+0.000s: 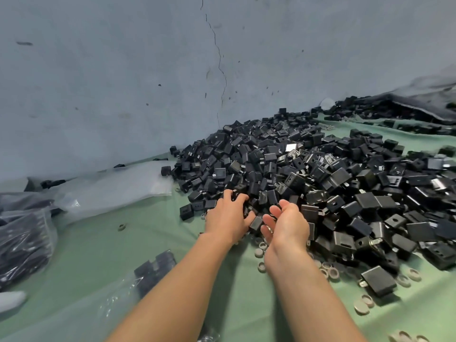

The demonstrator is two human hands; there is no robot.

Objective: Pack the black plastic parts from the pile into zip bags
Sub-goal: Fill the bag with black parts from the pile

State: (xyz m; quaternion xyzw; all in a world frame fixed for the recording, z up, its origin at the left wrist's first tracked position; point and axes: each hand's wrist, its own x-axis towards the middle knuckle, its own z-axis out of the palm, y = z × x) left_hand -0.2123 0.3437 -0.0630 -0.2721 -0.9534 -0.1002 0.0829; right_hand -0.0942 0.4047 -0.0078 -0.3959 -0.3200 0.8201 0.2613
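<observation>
The pile (296, 169) of black plastic parts lies straight ahead of us and spreads away to the right along the foot of the wall (123, 70), so its near left corner is the part that meets our hands. Our left hand (228, 215) is already in that corner, palm down, its fingers curled over and gripping a few parts at the edge. Our right hand (286, 225) stands just beside it, turned on edge with the palm facing left and the fingers half bent into a loose cup; we see nothing held in it. One black part (256, 222) sits between the two hands, touching the left thumb. The parts are small squarish blocks lying every way up, so we judge there is no common axis to line up with. The partly filled zip bag (148, 272) lies on the green cloth (148, 233) nearer to us and to the left, beside the left forearm, so the next carry probably runs back and leftward, with the left hand closer. Grey rings (261, 250) are scattered below the wrists. A few parts carry small pale marks, too tiny to read, and no brand or writing is legible anywhere.
</observation>
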